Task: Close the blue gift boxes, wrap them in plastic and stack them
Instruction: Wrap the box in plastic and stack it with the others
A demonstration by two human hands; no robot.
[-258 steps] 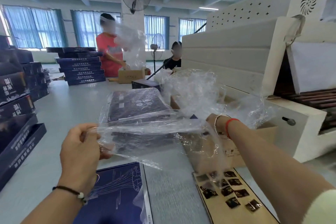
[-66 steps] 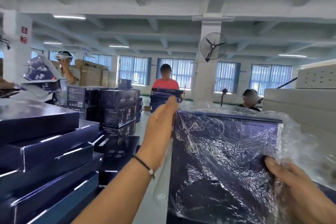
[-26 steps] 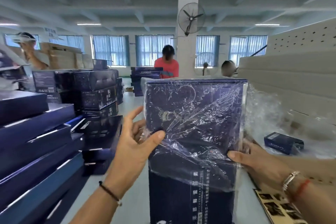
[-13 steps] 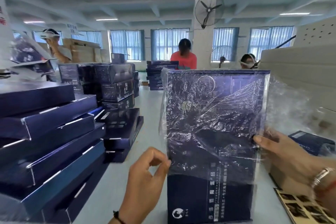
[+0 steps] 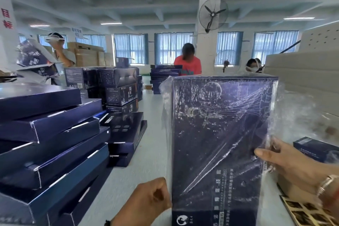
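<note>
The blue gift box [image 5: 218, 145] stands upright between both hands. The left hand [image 5: 146, 202] pinches the plastic bag [image 5: 166, 115] at its lower edge; the right hand [image 5: 289, 163] grips the opposite side.

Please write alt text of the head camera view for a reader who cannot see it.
Two hands pull a clear plastic bag down over an upright blue gift box on a pale table: the left hand pinches the film at the box's lower left edge, the right hand grips its right side. Stacks of flat blue boxes fill the left.
</note>
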